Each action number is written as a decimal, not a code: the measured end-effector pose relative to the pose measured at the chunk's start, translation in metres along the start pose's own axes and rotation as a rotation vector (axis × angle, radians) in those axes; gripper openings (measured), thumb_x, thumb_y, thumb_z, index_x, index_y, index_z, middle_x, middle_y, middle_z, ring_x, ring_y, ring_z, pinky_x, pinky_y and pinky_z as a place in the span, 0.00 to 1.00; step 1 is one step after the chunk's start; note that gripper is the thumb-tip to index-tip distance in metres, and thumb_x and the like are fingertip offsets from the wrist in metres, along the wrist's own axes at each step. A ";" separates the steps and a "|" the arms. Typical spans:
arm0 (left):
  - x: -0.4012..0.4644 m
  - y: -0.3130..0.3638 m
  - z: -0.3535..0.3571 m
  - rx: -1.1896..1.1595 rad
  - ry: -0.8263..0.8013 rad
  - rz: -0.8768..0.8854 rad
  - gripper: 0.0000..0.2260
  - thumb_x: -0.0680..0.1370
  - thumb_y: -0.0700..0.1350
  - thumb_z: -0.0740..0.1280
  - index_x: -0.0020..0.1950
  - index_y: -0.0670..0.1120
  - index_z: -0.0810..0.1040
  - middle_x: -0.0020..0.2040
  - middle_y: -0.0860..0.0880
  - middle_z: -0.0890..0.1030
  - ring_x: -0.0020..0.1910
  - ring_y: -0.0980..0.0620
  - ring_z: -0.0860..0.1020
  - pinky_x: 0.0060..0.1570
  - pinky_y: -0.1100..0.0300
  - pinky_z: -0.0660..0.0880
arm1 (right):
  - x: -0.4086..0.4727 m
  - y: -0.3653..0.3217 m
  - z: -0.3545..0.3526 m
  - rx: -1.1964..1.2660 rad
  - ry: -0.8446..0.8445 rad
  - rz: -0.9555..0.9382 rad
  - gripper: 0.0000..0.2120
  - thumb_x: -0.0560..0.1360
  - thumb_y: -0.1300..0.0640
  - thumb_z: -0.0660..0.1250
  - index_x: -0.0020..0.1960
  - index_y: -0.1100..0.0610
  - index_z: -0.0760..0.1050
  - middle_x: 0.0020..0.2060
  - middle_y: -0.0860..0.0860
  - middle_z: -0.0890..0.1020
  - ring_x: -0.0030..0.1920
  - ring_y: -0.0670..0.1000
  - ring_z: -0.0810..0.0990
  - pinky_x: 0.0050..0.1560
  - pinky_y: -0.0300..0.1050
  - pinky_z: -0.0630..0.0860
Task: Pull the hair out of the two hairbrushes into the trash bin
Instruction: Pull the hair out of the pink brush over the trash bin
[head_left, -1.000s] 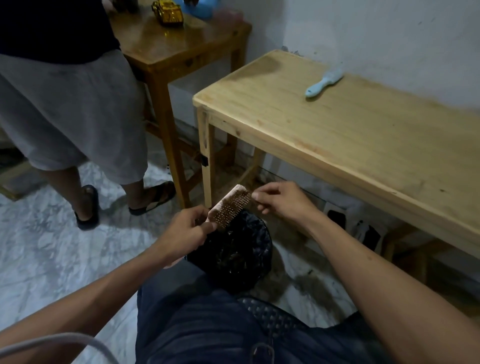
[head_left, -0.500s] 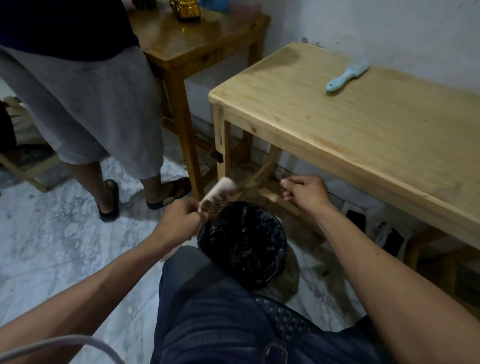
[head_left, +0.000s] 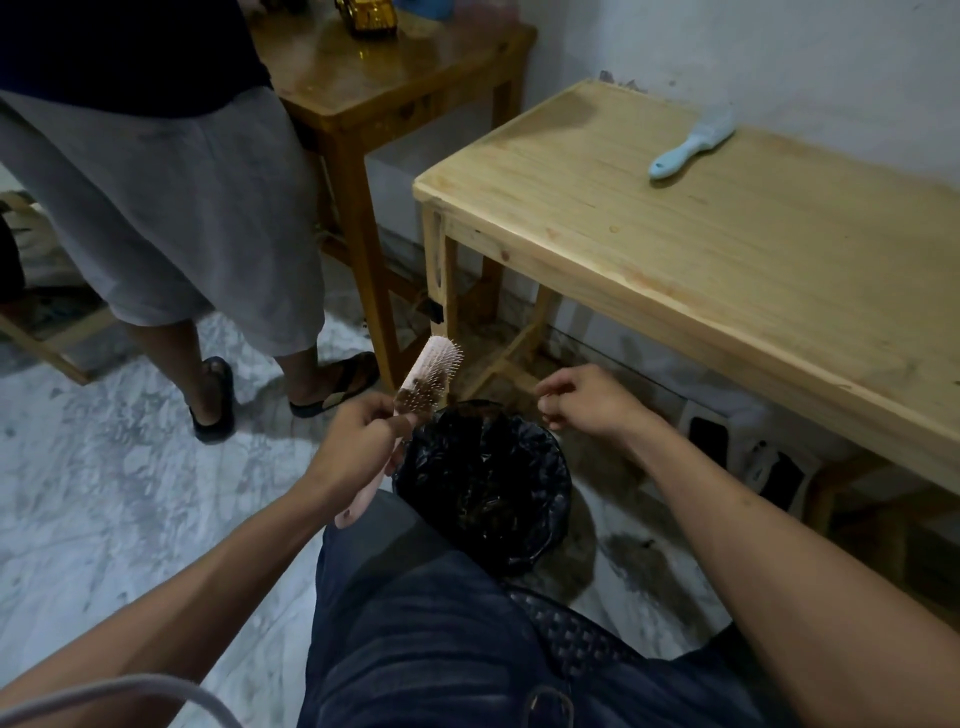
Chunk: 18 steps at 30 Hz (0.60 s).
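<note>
Nearest the camera lies the wearer's lap in dark jeans (head_left: 415, 623), with a pale cable (head_left: 130, 691) curving across the 7 o'clock corner; from there both bare forearms reach forward; the left hand (head_left: 358, 441), a little toward 11 o'clock of centre, is closed around the handle of the pink hairbrush (head_left: 423, 382), whose long axis runs from the handle end low at 7 o'clock up to the head at 1 o'clock, tilted rather than upright, bristles facing right toward the other hand; a brown clump of hair (head_left: 422, 389) sits among the bristles on the lower part of the head; just beside and below the brush head, at centre, stands the trash bin (head_left: 485, 478), lined with a crumpled black bag, its mouth open upward on the marble floor (head_left: 104, 493); the right hand (head_left: 587, 402) hovers over the far rim of the bin at about 1 o'clock of it, fingers loosely curled and partly apart, holding nothing that can be made out; beyond it, toward 2 o'clock, the light wooden worktop (head_left: 675, 249) carries the blue hairbrush (head_left: 691, 143), lying flat near the wall with its handle pointing to 7 o'clock and its head to 1 o'clock, well apart from both hands; at 10 o'clock a second person in grey shorts (head_left: 171, 208) and black sandals stands beside a darker wooden table (head_left: 395, 88) with a yellow toy car (head_left: 366, 15) on it.
</note>
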<state>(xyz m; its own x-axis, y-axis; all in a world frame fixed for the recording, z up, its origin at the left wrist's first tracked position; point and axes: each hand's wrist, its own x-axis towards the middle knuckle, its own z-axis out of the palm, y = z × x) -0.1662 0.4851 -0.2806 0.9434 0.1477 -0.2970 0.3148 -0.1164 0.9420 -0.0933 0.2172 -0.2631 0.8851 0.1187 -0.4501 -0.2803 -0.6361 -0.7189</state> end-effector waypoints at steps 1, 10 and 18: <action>-0.001 0.001 0.001 -0.015 -0.017 0.003 0.05 0.79 0.36 0.67 0.44 0.40 0.78 0.36 0.40 0.75 0.30 0.47 0.71 0.28 0.55 0.65 | -0.002 -0.002 -0.001 -0.097 -0.022 -0.025 0.19 0.78 0.60 0.71 0.68 0.55 0.78 0.58 0.53 0.82 0.48 0.47 0.82 0.46 0.42 0.79; -0.005 0.025 0.013 0.061 -0.240 0.113 0.03 0.79 0.37 0.67 0.49 0.37 0.79 0.38 0.42 0.78 0.29 0.50 0.74 0.28 0.55 0.68 | 0.006 -0.017 0.026 0.014 -0.150 -0.198 0.28 0.70 0.53 0.80 0.68 0.48 0.78 0.59 0.50 0.84 0.50 0.50 0.84 0.42 0.44 0.82; 0.000 0.032 0.004 -0.066 -0.128 0.105 0.03 0.74 0.39 0.70 0.43 0.39 0.79 0.38 0.36 0.76 0.28 0.45 0.71 0.29 0.55 0.65 | 0.004 -0.010 0.030 -0.085 0.045 -0.202 0.07 0.77 0.56 0.74 0.53 0.55 0.88 0.39 0.51 0.88 0.32 0.43 0.83 0.38 0.34 0.79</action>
<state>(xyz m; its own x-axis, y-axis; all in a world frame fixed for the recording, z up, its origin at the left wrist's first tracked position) -0.1558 0.4770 -0.2512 0.9775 0.0117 -0.2104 0.2107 -0.0595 0.9757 -0.0984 0.2469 -0.2734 0.9363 0.2173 -0.2758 -0.0648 -0.6651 -0.7439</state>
